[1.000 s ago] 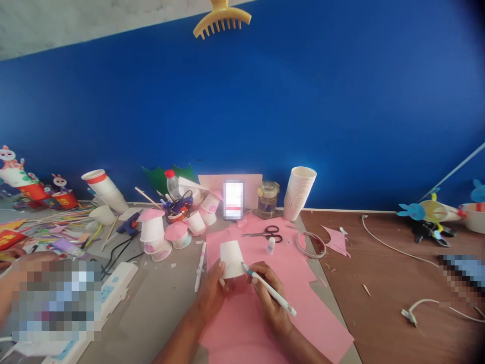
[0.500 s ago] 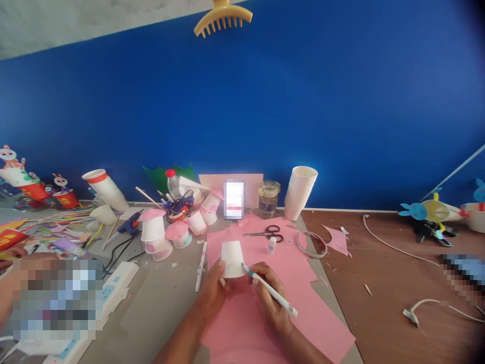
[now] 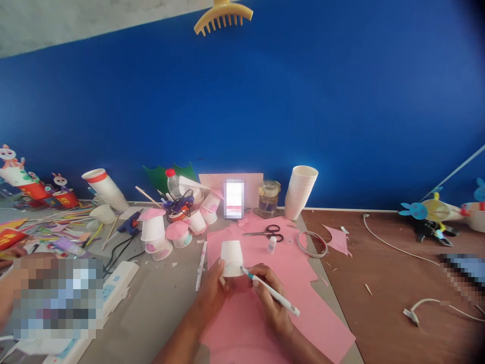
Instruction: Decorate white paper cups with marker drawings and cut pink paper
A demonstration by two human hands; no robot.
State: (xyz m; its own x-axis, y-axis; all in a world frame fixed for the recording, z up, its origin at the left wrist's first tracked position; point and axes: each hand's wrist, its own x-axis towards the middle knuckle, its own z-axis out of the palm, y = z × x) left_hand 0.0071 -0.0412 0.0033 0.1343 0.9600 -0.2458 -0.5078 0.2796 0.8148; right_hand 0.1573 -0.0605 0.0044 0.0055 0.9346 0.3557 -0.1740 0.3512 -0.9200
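A white paper cup (image 3: pixel 231 255) is upside down in my left hand (image 3: pixel 215 283), which grips its lower left side. My right hand (image 3: pixel 270 293) is closed around a white marker (image 3: pixel 278 297) with a teal band. The marker's tip meets the cup's right side near the rim, where a faint bluish line shows. Beneath both hands lies pink paper (image 3: pixel 261 318). Another white marker (image 3: pixel 201 265) rests left of the cup. Beyond the cup are black-handled scissors (image 3: pixel 267 233) and a small glue bottle (image 3: pixel 272 245).
A tall stack of paper cups (image 3: pixel 301 192) and a glass jar (image 3: pixel 269 198) stand at the back. A roll of tape (image 3: pixel 312 244) lies to the right. Pink-topped cup figures (image 3: pixel 153 230) and a power strip (image 3: pixel 113 288) are on the left, near another person's hand (image 3: pixel 38 265).
The marker tip has shifted slightly left and up along the cup, and the bluish line looks a bit longer. Both hands keep their grip.
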